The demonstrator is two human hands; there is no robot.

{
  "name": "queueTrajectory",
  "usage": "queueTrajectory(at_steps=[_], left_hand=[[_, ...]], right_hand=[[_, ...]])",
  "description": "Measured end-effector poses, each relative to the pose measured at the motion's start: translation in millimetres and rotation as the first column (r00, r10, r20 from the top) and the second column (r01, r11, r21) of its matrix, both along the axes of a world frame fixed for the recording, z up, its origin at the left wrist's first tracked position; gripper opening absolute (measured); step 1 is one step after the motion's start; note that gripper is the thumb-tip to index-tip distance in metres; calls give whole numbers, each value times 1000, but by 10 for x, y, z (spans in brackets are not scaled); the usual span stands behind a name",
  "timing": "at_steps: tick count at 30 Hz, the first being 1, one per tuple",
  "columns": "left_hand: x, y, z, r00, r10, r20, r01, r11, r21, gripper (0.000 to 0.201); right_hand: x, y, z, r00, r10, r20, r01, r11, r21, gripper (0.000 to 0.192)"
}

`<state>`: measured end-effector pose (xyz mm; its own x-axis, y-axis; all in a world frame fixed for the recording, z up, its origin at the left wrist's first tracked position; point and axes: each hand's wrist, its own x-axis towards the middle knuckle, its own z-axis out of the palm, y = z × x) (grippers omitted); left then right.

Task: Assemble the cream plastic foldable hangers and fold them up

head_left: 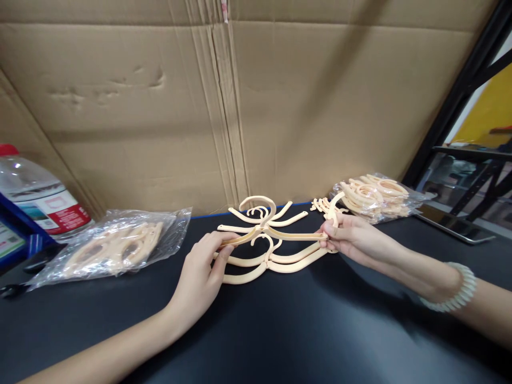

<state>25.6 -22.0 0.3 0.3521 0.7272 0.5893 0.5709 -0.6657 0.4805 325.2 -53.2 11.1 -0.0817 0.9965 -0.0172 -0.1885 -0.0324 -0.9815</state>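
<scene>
A cream plastic clothes hanger [296,235] is held up above the table, its hook at the top. My left hand [203,265] pinches the tip of its left arm between thumb and fingers. At the other end, my right hand [356,238] grips the tip of the right arm. A curved cream piece [335,205] rises by the right fingers; whether they hold it too I cannot tell. Below and behind the held hanger lie more cream hangers [248,277], partly covered by it. Small cream parts [319,205] sit in a pile behind my right hand.
Clear plastic bags of cream hanger parts lie on the left [116,248] and at the back right [374,197]. A water bottle [36,186] and a blue container [16,234] stand far left. Cardboard [160,106] walls the black table's back. A phone-like slab [452,224] lies right.
</scene>
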Motion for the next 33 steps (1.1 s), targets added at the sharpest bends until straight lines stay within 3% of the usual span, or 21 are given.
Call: queueTrajectory(at_steps=[9,14,19,21,26,30,33], left_hand=[[-1,-30,-5,999,-5,-35,5,1000,-4,19],[14,-63,65,972,39,-232,-34,999,24,22],[-14,-53,265,887,57,-457,58,971,233,19],[-34,-59,344,826,95,-556,65,963,262,19],[-51,-164,474,672,83,-736,21,991,131,13],[-48,-303,517,627,40,-778,3,999,53,10],[-33,-382,513,610,2,-792,42,998,35,10]], right_hand=[[-57,-42,29,993,-117,34,112,987,115,38],[-44,-29,97,997,-54,-59,58,996,74,29],[87,64,74,998,-47,-37,51,989,136,26],[147,106,77,997,-64,-48,70,986,150,19],[263,158,141,989,-130,-66,140,974,180,6],[334,165,144,986,-162,-24,164,970,179,10],[382,185,116,942,-334,-44,335,919,207,13]])
